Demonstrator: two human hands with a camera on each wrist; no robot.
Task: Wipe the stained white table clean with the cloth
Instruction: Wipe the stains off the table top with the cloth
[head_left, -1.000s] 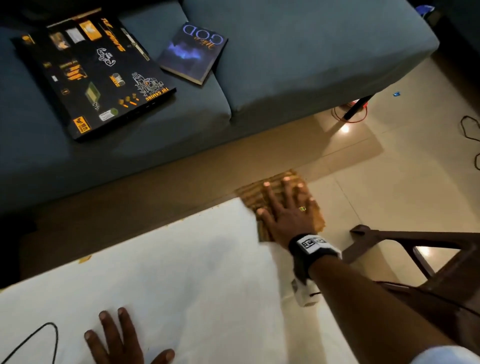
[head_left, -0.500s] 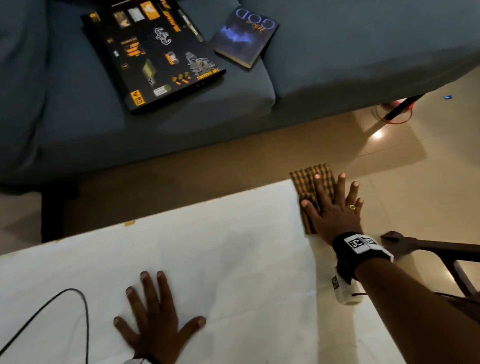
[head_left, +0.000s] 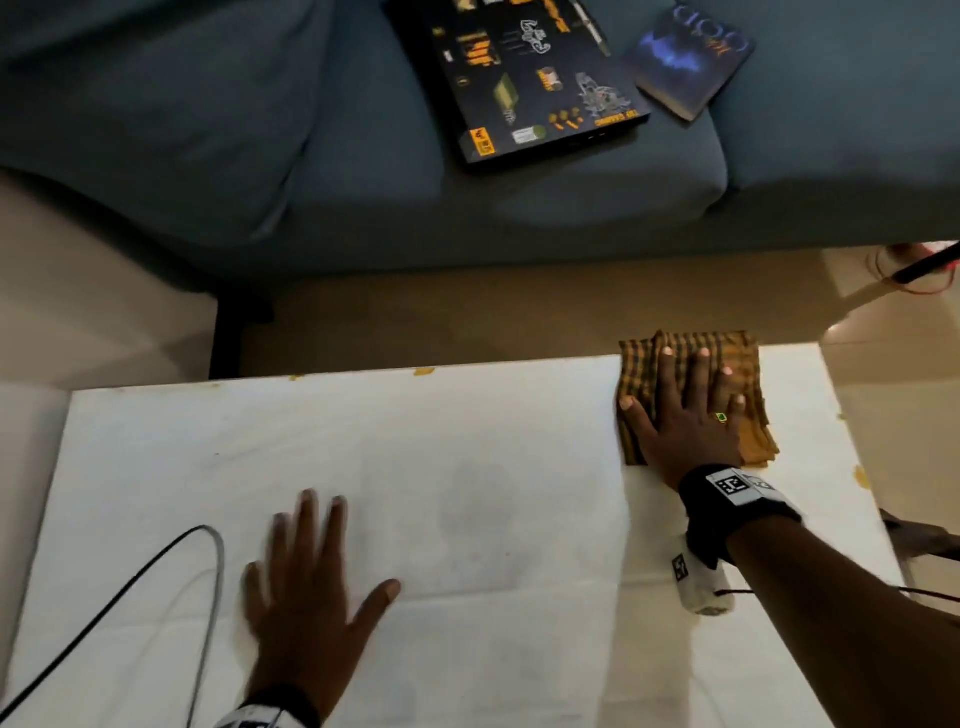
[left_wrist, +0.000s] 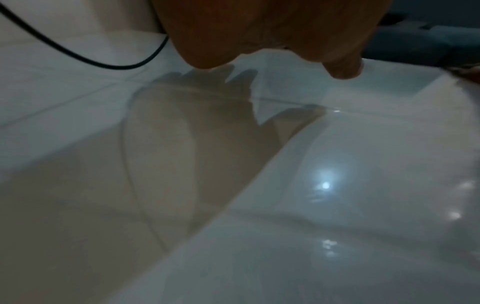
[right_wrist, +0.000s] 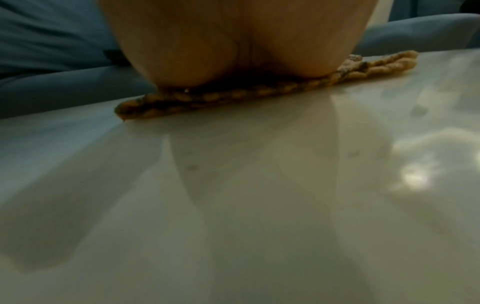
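Since a second ago my right hand (head_left: 685, 421) has slid the cloth (head_left: 748, 374) from overhanging the far right corner back onto the table (head_left: 467, 441); my left hand moved little against the table, though the head view swung. Right fingers (head_left: 698, 379) are straight, spread and pressing flat on the folded checked cloth, no pinch. Left hand (head_left: 306, 587) lies open, fingers splayed, palm down near the front left, beside a black cable (head_left: 130, 577). Cloth sits at the far right edge, directly under the right fingers, long axis near-to-far; the unwiped expanse lies to its left, so I judge the next stroke runs leftward, right hand nearer. Head view shows yellow flecks (head_left: 423, 371) along the far edge; right wrist view shows only the cloth's layered near edge (right_wrist: 233, 95) flat on glossy top.
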